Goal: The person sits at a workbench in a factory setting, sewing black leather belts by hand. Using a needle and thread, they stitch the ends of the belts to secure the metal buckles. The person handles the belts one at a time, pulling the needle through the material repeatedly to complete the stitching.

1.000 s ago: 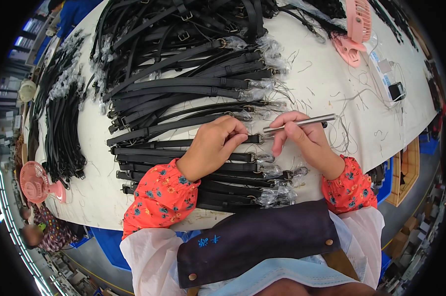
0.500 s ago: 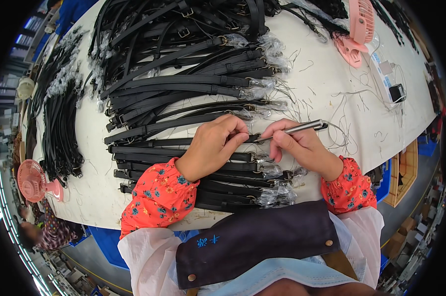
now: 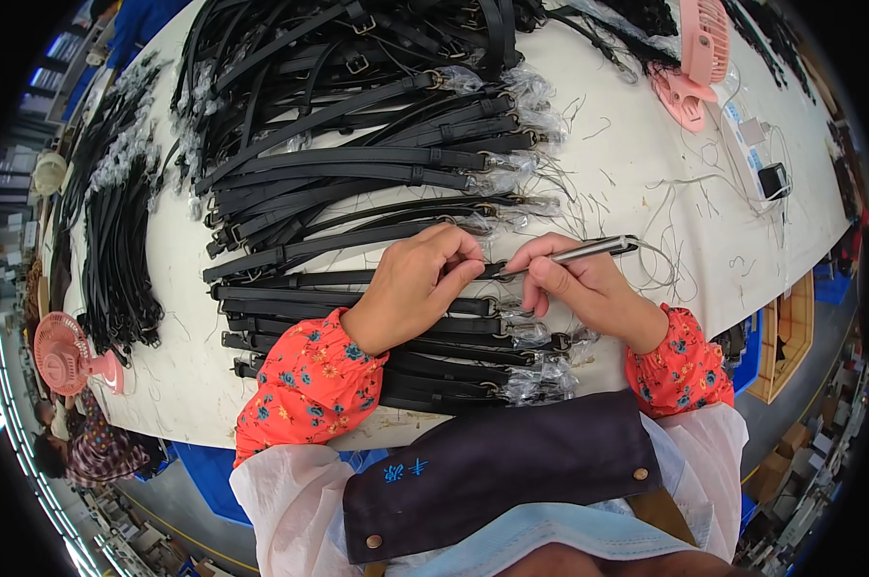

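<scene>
My right hand [image 3: 593,288] grips a slim silver pen-like tool [image 3: 588,250] with a dark rear end. The tool's tip points down-left toward a strap's buckle end, between my two hands. My left hand [image 3: 410,288] is closed in a pinch beside that end; what lies between its fingertips is hidden. Under the left hand runs a black strap [image 3: 328,278], its end showing at the gap between the hands. More black straps [image 3: 348,156] with metal buckles lie in a row above and below, many with clear plastic wrap [image 3: 540,375] around their right-hand ends.
The white table [image 3: 636,356] is littered with dark thread scraps. A pink fan [image 3: 59,353] sits at the left edge, another pink clip fan [image 3: 705,43] at the far right beside a white power strip [image 3: 739,144]. Bundled black straps [image 3: 122,250] lie left. Another person [image 3: 102,442] is at lower left.
My right hand and the tool have shifted very slightly; my left hand stays in place. The person at lower left has moved a little.
</scene>
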